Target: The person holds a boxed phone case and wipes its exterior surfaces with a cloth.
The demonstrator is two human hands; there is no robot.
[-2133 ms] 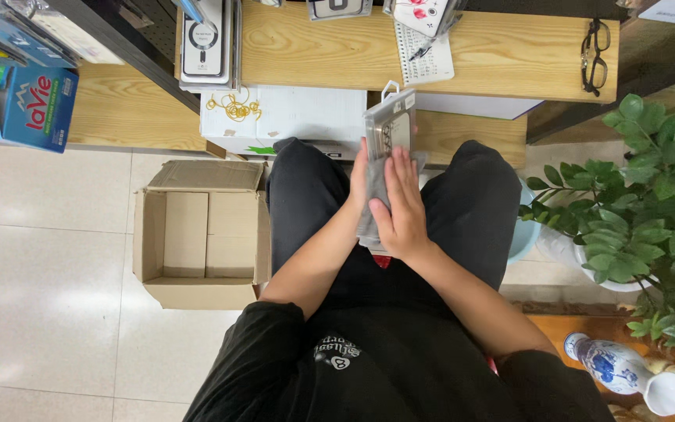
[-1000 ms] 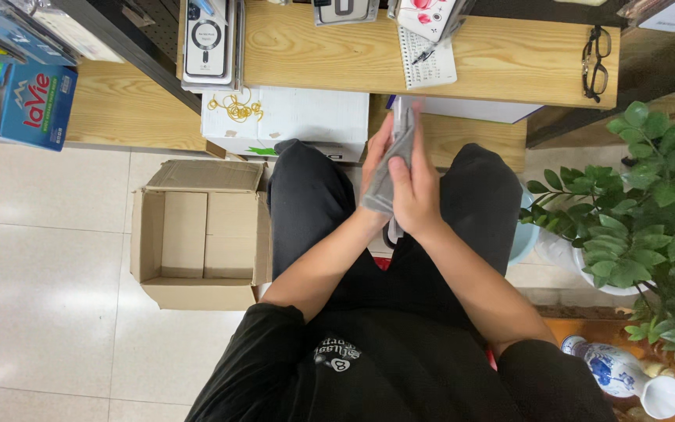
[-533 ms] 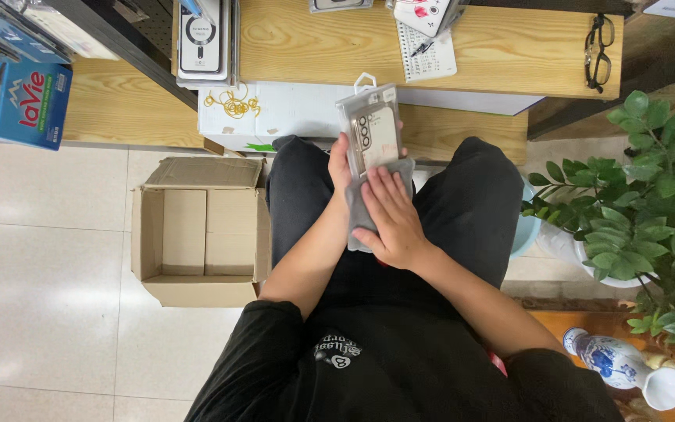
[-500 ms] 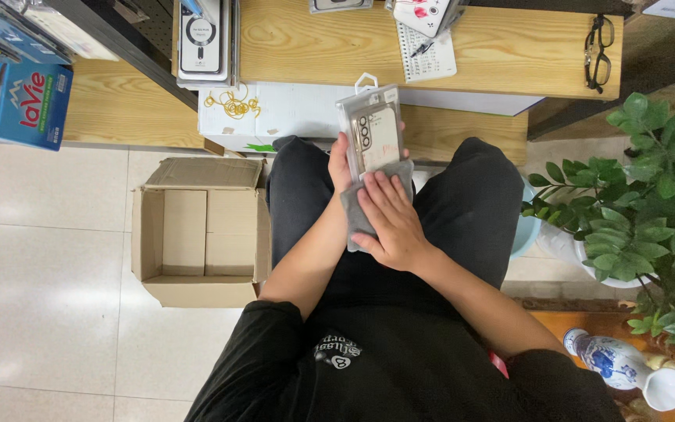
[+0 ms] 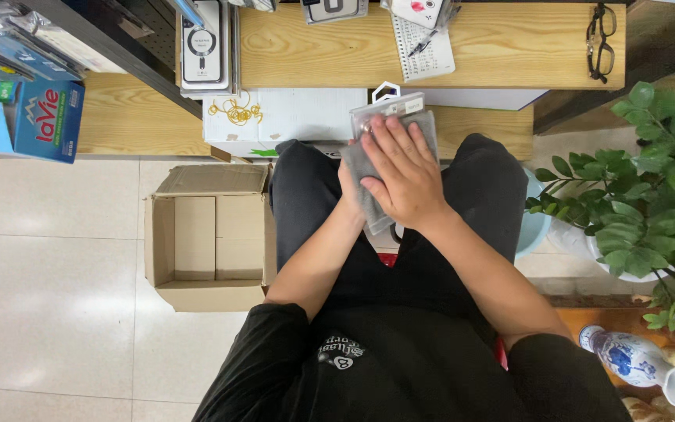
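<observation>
Packet [image 5: 388, 109] and grey cloth [image 5: 369, 207] are pressed by the right hand [image 5: 400, 176], fingers spread flat; left hand [image 5: 347, 184] is clamped underneath, open carton [image 5: 208, 246] lying well apart.

Clear plastic package [image 5: 388, 109] with white hang tab, grey cloth [image 5: 369, 199] over it, above lap

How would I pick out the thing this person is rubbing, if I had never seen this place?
Start at the long wooden desk along the top and drop to the seated person's lap in black trousers. There the right hand presses a grey cloth onto a clear plastic package, steadied from below by the left hand. It alone has a white hang tab and is held, not lying on a surface.
</observation>
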